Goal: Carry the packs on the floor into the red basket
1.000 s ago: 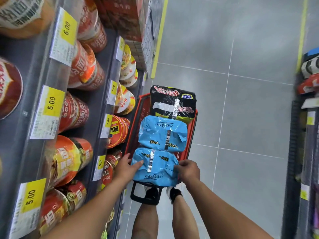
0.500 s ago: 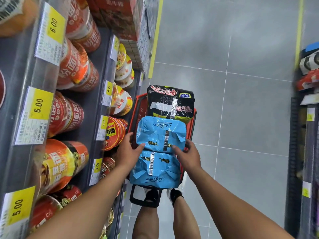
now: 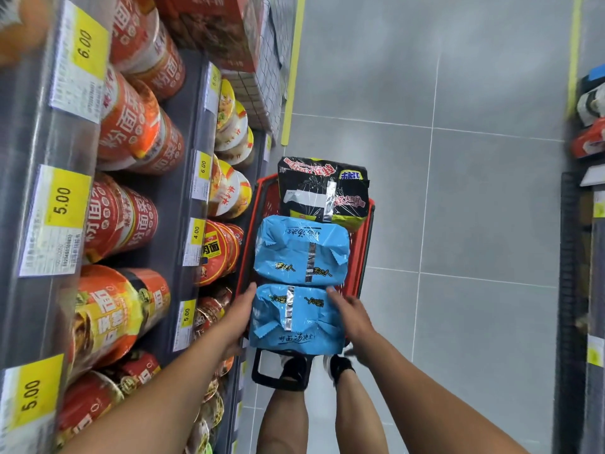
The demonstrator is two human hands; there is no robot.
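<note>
Red basket (image 3: 366,244): one, hard plastic with perforated lattice walls and a dark rim, standing on the grey tiled floor (image 3: 474,191) just beside the shelving (image 3: 178,198). A black loop handle (image 3: 258,367) projects from its near end. Packs: three, all soft crinkled film pillow-bags with a silver back seam, lying in a row on top of the basket. Black pack (image 3: 322,191): one, at the far end, overhanging the rim, with red and white Chinese lettering and a yellow-green lower edge. Far blue pack (image 3: 301,253): one, in the middle, with yellow and black Chinese characters. Near blue pack (image 3: 294,319): one, of the same print, touching the middle pack and overhanging the near rim above the handle. Left hand (image 3: 237,316): laid flat along the near pack's left edge; whether its lower fingers curl beneath cannot be told. Right hand (image 3: 352,314): on the pack's right top corner, fingers straight and slightly apart, gripping nothing. Cup noodles (image 3: 131,126): many cylindrical tubs lying on their sides, red and orange, with large white Chinese characters. Price tags (image 3: 62,199): several, yellow over white, reading 6.00, 5.00 and 4.00. Yellow tape line (image 3: 293,77): one strip on the floor beyond the basket.
</note>
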